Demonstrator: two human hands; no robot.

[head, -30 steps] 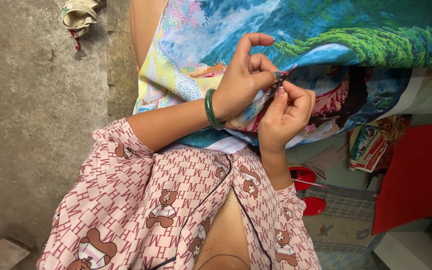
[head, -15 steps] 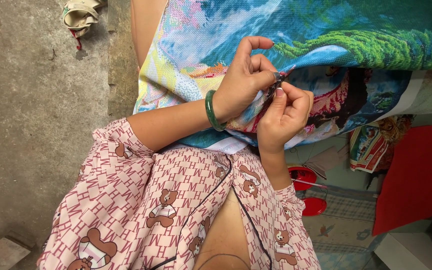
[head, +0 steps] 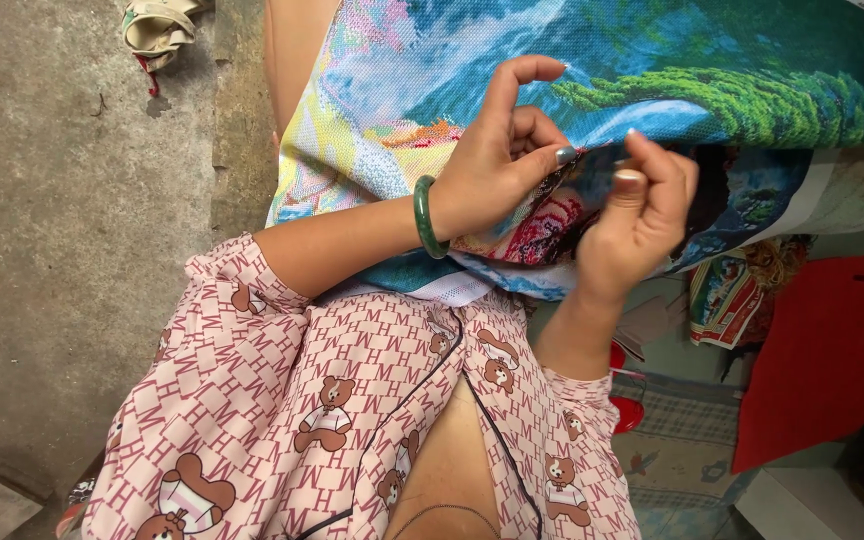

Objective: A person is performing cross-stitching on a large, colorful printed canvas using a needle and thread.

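A large cross-stitch cloth with a bright landscape in blue, green and yellow lies across my lap. My left hand, with a green bangle on its wrist, pinches a fold of the cloth between thumb and fingers. The index finger is curled above the fold. My right hand meets it from the right. Its fingertips are closed on the same fold, right against my left thumb. I cannot make out any needle or thread. My pink patterned shirt fills the lower middle.
A bare concrete floor runs down the left, with a beige bundle at the top. Red scissor handles lie under my right forearm. At the right are a colourful packet, a flat red sheet and a patterned mat.
Both hands stay at the same fold of the cloth. Only the right fingertips have shifted slightly against the left thumb.
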